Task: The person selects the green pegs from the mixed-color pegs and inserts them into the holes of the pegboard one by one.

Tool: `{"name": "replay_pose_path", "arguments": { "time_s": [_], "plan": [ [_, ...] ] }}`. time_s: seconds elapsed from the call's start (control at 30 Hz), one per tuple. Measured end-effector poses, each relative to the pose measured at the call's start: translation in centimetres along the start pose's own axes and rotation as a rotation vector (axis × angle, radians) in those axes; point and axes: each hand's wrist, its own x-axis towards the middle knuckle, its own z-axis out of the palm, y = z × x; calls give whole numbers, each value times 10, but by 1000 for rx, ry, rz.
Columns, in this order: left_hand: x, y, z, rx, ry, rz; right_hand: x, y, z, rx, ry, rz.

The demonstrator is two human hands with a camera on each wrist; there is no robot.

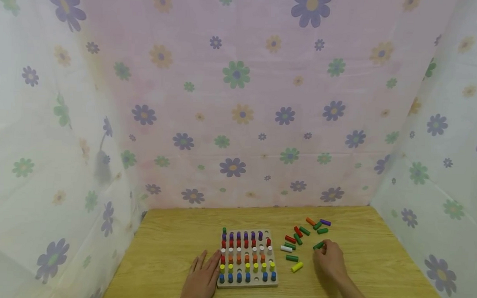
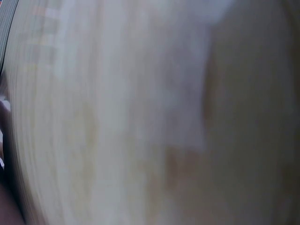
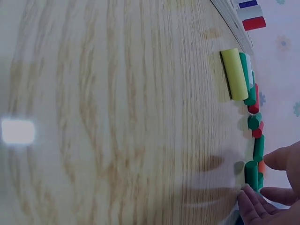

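My left hand (image 1: 200,279) lies spread on the table, its fingertips at the left edge of the pale wooden pegboard (image 1: 246,286). Rows of purple, red, white, orange, yellow and blue pegs stand in the board, with a green peg (image 1: 224,231) at its far left corner. Right of the loose pegs, my right hand (image 1: 331,257) has its fingertips at one end of a green peg (image 1: 318,245). In the right wrist view, the thumb (image 3: 277,158) and fingers are apart beside a green peg (image 3: 251,174). The left wrist view is blurred, mostly wood grain.
Several loose pegs lie right of the board, among them a yellow peg (image 1: 297,267), a white peg (image 1: 286,249), an orange peg (image 1: 311,221) and a purple peg (image 1: 325,222). A flowered sheet (image 1: 239,131) encloses the wooden table (image 1: 172,225) at the back and sides.
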Motion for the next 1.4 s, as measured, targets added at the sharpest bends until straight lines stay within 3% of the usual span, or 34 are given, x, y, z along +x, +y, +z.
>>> {"name": "replay_pose_path", "arguments": {
  "time_s": [0.5,0.87,1.4],
  "plan": [
    [0,1,1,15,5,0,14,-4,13,-27,32,49],
    [3,-3,1,33,12,-12,36,-17,20,-125,34,71],
    [-1,0,2,22,16,-6,38,-12,21,-171,34,106]
  ]
}}
